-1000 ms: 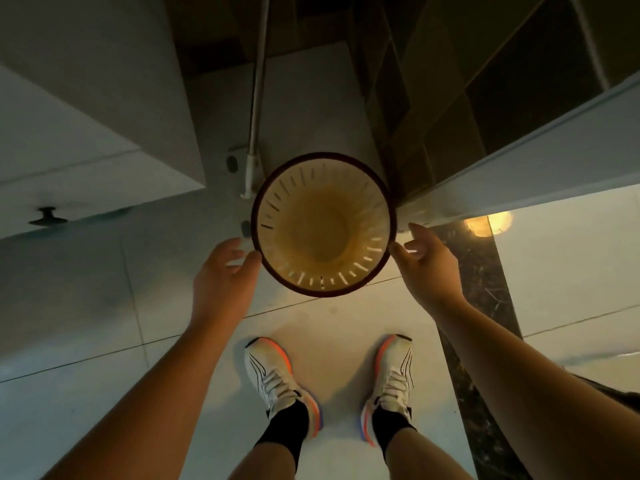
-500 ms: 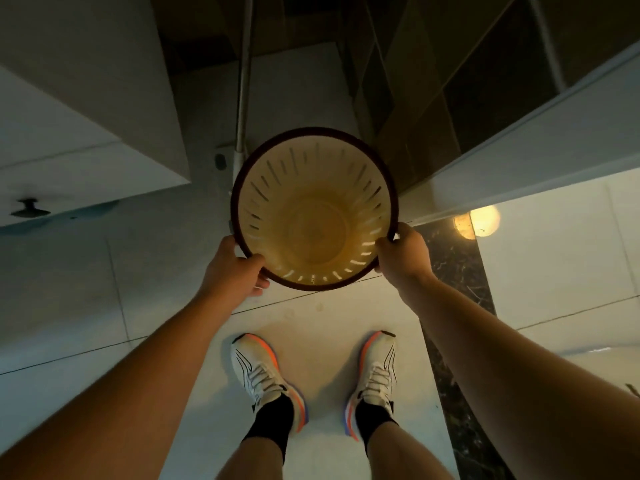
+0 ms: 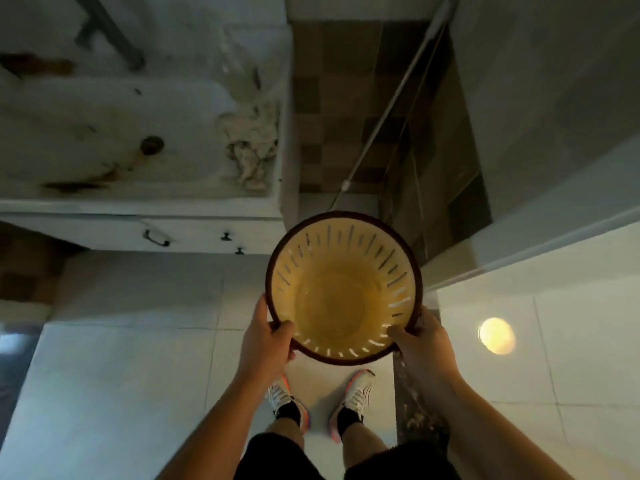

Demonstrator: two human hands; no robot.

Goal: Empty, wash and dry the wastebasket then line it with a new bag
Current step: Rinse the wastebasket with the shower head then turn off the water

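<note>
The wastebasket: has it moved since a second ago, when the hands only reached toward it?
Yes. The wastebasket is now lifted off the floor, gripped at its rim by the left hand and right hand, beside the sink cabinet.

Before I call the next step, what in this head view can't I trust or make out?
- Wastebasket floor: dim yellow light; wet, dirty or clean, cannot tell.
- Its outer wall and underside: hidden by its own rim.
- Left hand and right hand: fingers below the rim are out of sight.
- Sink: motion-blurred; the stains and the crumpled cloth are unclear.
- Tap: cut off by the top edge.
</note>
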